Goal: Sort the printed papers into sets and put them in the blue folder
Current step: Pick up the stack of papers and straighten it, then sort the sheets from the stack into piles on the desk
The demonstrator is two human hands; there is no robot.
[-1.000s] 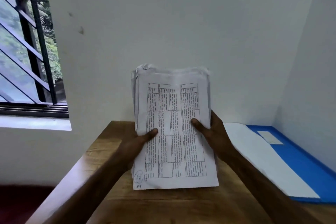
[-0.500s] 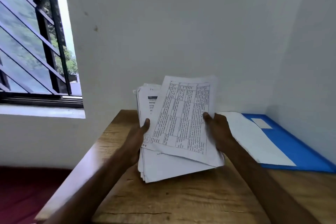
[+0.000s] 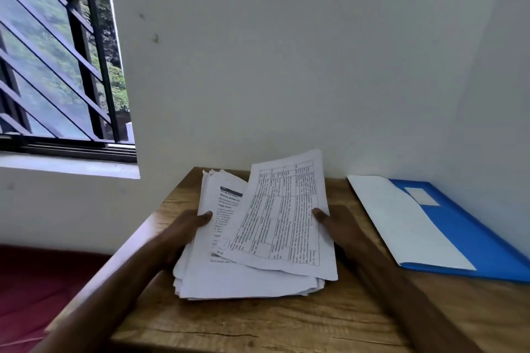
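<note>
Paper stack [image 3: 246,281] lies on wooden counter [image 3: 258,324], approx. centre. Left hand [image 3: 183,235] pinches stack's left edge, thumb on top, other fingers hidden underneath. Right hand [image 3: 341,229] pinches gridded sheet [image 3: 284,218] by its right edge, thumb on top, remaining fingers hidden; sheet sits skewed across stack, top tilted right. Blue folder [image 3: 470,238] lies open at counter's right, by wall corner, w/ white sheet [image 3: 401,223] on its left half. Barred window [image 3: 57,66] at left.
</note>
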